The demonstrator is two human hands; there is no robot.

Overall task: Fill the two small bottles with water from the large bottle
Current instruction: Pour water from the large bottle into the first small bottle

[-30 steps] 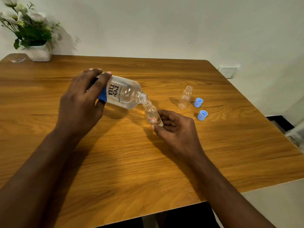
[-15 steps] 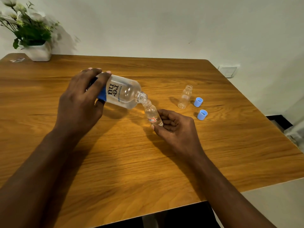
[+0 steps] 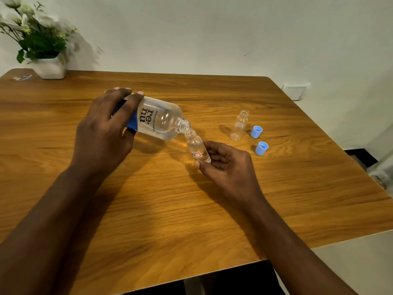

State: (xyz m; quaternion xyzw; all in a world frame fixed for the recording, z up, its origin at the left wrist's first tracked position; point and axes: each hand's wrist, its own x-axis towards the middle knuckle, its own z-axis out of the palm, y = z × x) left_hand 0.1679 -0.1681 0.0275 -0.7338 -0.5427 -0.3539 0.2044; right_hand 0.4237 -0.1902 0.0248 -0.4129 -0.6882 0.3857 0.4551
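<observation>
I'm on the first fill: my left hand [image 3: 102, 133] curls its fingers [image 3: 127, 103] round the large bottle [image 3: 157, 122], tipped mouth-to-neck onto the small bottle [image 3: 197, 147] just right of it, which my right hand [image 3: 225, 165] pinches near the base. Next, I judge, I must ease it level before overflow, then take the empty bottle [image 3: 239, 125] farther right.

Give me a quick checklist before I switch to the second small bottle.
1. Left hand grips large bottle: ok.
2. Large bottle's mouth at held small bottle neck: ok.
3. Right hand holds it: ok.
4. Held small bottle full: cannot tell.
5. Second small bottle upright, uncapped: ok.
6. Far cap and near cap lie apart from both hands: ok.
</observation>
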